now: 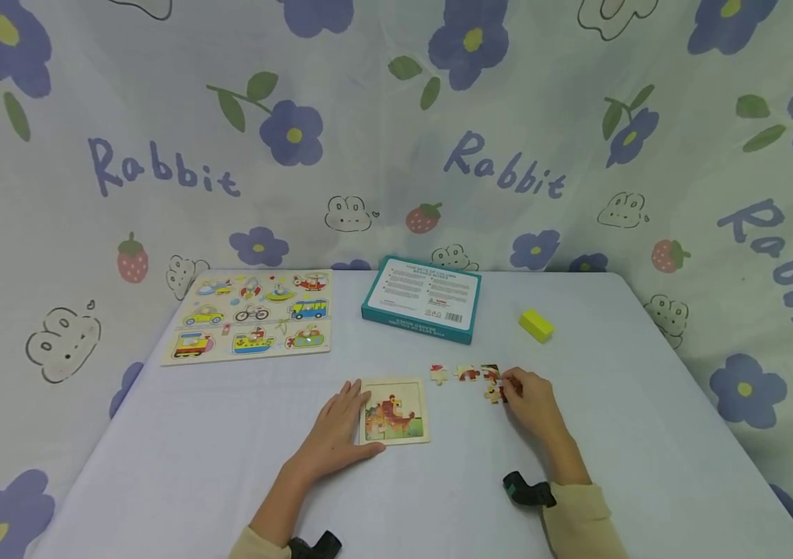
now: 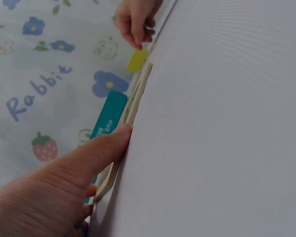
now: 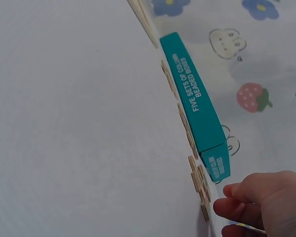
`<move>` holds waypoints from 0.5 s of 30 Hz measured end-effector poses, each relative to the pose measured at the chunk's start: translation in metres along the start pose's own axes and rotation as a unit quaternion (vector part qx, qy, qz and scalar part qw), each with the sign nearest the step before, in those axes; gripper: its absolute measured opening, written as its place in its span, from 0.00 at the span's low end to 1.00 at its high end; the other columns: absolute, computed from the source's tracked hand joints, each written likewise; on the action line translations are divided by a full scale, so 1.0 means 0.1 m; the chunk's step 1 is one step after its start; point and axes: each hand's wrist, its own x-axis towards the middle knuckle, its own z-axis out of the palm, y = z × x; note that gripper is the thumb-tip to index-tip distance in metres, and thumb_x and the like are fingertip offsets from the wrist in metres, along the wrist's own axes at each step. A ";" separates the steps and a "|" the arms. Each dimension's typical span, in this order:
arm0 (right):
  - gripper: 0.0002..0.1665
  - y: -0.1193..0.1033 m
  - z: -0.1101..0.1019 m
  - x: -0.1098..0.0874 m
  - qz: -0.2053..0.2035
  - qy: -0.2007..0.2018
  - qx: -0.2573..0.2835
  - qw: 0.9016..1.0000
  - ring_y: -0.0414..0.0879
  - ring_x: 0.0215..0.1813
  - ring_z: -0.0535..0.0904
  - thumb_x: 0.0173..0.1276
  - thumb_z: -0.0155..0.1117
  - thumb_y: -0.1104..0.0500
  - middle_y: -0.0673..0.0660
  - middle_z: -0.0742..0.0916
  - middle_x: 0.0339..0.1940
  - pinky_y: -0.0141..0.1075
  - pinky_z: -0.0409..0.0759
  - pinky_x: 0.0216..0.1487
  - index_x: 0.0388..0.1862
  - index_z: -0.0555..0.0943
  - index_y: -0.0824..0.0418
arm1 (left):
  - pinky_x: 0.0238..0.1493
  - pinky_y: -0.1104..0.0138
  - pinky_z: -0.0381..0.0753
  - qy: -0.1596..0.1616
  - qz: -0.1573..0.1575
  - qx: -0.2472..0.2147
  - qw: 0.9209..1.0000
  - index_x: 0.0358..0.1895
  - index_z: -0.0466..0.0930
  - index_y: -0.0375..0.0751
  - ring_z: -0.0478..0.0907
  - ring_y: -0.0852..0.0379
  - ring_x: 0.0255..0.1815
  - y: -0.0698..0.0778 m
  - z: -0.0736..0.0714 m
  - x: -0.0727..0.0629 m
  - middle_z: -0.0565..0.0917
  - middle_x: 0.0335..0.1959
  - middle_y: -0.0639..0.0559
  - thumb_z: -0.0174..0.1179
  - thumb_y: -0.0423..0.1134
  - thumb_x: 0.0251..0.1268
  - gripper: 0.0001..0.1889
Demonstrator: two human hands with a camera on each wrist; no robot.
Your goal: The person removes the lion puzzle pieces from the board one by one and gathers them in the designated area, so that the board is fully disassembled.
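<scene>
In the head view my left hand (image 1: 332, 436) holds a small wooden jigsaw board (image 1: 394, 381) by its left side, the thumb at the near edge and the fingers at the left edge. Part of an animal picture fills the board. The left wrist view shows the thumb (image 2: 96, 153) against the board's edge. My right hand (image 1: 532, 400) reaches down at the right end of some loose jigsaw pieces (image 1: 490, 373), fingertips beside them. In the right wrist view its loosely bent fingers (image 3: 232, 207) show no piece between them, close to the pieces (image 3: 200, 185).
Behind the pieces lies a teal and white box (image 1: 424, 299), with a yellow block (image 1: 537, 325) to its right. A vehicle peg puzzle (image 1: 249, 314) lies at the back left of the white table (image 1: 438, 505). A patterned cloth (image 1: 382, 140) hangs behind.
</scene>
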 end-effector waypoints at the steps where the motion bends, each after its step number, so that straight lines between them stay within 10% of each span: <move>1: 0.04 -0.01 0.00 0.00 -0.001 0.001 0.000 1.000 0.44 0.26 0.70 0.62 0.60 0.64 0.52 0.78 0.23 0.36 0.71 0.27 0.34 0.81 0.64 | 0.67 0.52 0.45 0.000 0.000 -0.001 1.000 0.67 0.59 0.37 0.42 0.47 0.72 0.00 0.00 0.00 0.53 0.71 0.42 0.63 0.65 0.45 0.49; 15: 0.09 -0.27 0.21 -0.05 -0.080 -0.004 0.045 0.996 0.40 0.29 0.72 0.59 0.62 0.68 0.50 0.80 0.29 0.31 0.74 0.30 0.40 0.80 0.63 | 0.67 0.52 0.44 -0.001 -0.001 -0.004 1.000 0.67 0.59 0.37 0.42 0.47 0.72 0.00 0.00 0.00 0.53 0.71 0.42 0.63 0.64 0.45 0.49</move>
